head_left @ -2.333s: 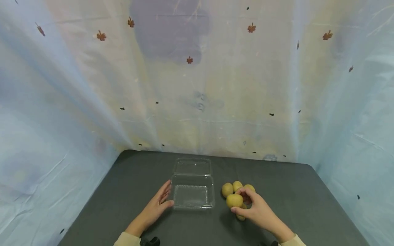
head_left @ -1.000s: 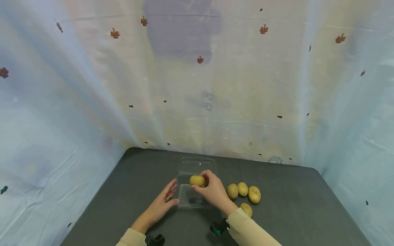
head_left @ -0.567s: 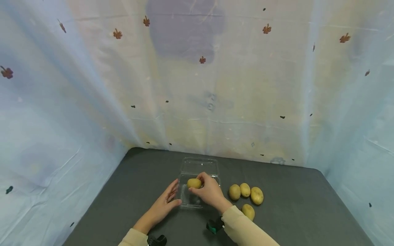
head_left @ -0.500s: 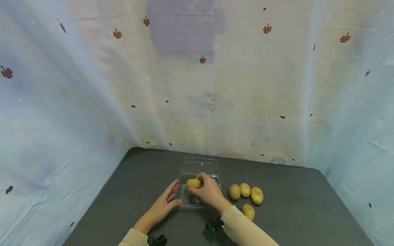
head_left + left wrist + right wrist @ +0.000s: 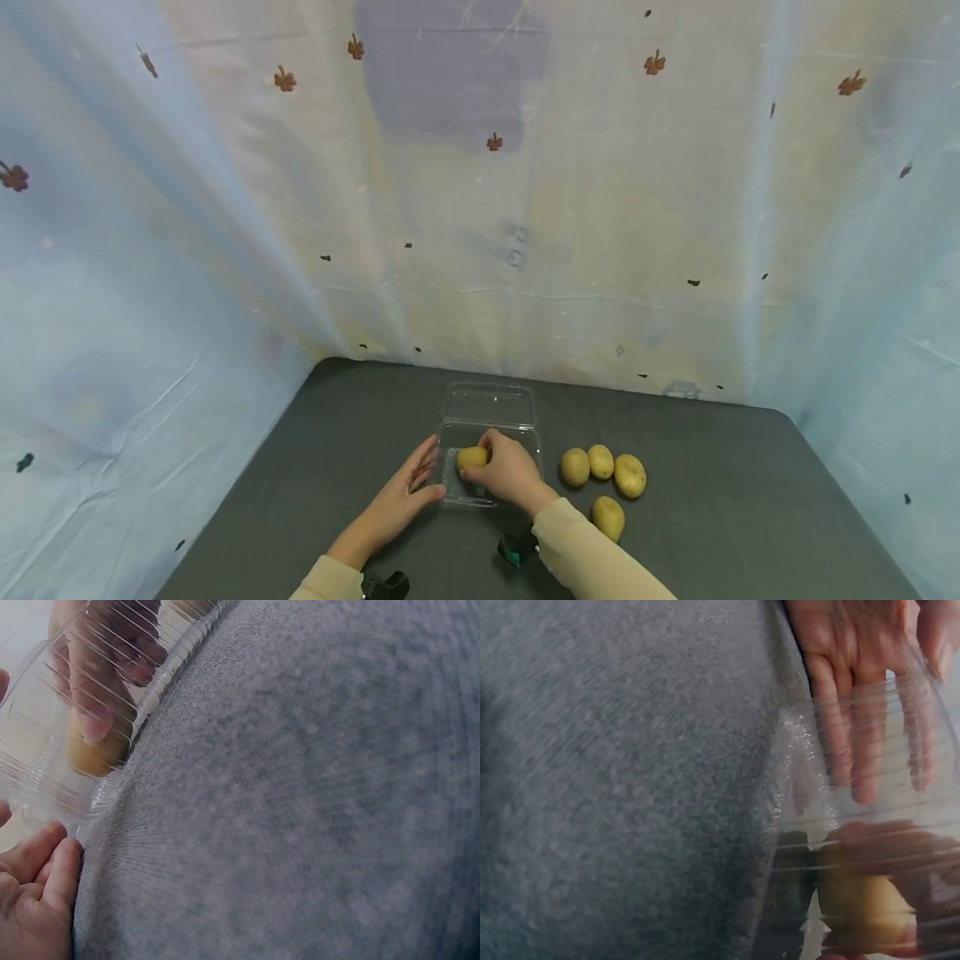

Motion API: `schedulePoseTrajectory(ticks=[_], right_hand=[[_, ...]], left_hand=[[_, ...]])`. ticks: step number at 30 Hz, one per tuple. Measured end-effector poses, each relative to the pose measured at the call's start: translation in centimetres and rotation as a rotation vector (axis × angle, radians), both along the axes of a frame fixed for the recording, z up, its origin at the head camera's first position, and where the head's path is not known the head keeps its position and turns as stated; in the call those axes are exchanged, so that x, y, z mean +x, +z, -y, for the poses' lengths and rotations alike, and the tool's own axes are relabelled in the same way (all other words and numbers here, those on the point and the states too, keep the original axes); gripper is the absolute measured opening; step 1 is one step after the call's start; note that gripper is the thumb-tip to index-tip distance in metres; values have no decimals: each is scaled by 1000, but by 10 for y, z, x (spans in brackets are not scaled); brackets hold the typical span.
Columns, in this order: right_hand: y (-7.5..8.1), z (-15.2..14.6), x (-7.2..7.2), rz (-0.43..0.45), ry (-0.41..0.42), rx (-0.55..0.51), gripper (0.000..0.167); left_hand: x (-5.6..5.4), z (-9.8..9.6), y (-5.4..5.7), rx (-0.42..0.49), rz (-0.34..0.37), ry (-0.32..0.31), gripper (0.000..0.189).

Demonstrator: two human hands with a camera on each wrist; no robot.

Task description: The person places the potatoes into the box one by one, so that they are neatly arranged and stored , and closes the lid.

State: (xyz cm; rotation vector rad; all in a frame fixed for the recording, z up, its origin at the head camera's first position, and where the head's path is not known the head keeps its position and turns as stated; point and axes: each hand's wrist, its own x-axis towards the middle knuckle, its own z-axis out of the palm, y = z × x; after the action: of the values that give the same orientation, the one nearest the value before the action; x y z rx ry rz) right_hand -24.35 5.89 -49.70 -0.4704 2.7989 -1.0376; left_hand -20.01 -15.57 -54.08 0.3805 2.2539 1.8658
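Observation:
A clear plastic clamshell box (image 5: 491, 406) stands on the dark table with its lid folded back. My right hand (image 5: 512, 473) pinches a potato (image 5: 471, 458) between thumb and fingers, low inside the box. Through the ribbed wall, the left wrist view shows that potato (image 5: 97, 754) and the right thumb on it. At the box's left side my left hand (image 5: 393, 504) lies with its fingers extended along the wall; in the right wrist view those fingers (image 5: 866, 742) show through the plastic. Whether the potato touches the box floor, I cannot tell.
Several loose potatoes lie right of the box: a brownish one (image 5: 575, 467), a small one (image 5: 601, 461), a yellow one (image 5: 630, 476), and another (image 5: 608, 517) beside the right sleeve (image 5: 592, 554). A patterned curtain (image 5: 570, 208) encloses the grey table (image 5: 720, 492).
My right hand has taken a potato from the group on the right, carried it left over the box and lowered it inside. The left hand has stayed by the box's left side.

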Motion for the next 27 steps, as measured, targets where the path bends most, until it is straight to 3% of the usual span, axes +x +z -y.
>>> schedulePoseTrajectory(ticks=[6, 16, 27], right_hand=[[5, 1, 3, -13, -25, 38, 47], [10, 3, 5, -68, -93, 123, 40], [0, 20, -2, -71, -141, 51, 38]], left_hand=[[1, 0, -1, -14, -6, 12, 76], [1, 1, 2, -9, -14, -1, 74], [1, 0, 1, -14, 17, -15, 74]])
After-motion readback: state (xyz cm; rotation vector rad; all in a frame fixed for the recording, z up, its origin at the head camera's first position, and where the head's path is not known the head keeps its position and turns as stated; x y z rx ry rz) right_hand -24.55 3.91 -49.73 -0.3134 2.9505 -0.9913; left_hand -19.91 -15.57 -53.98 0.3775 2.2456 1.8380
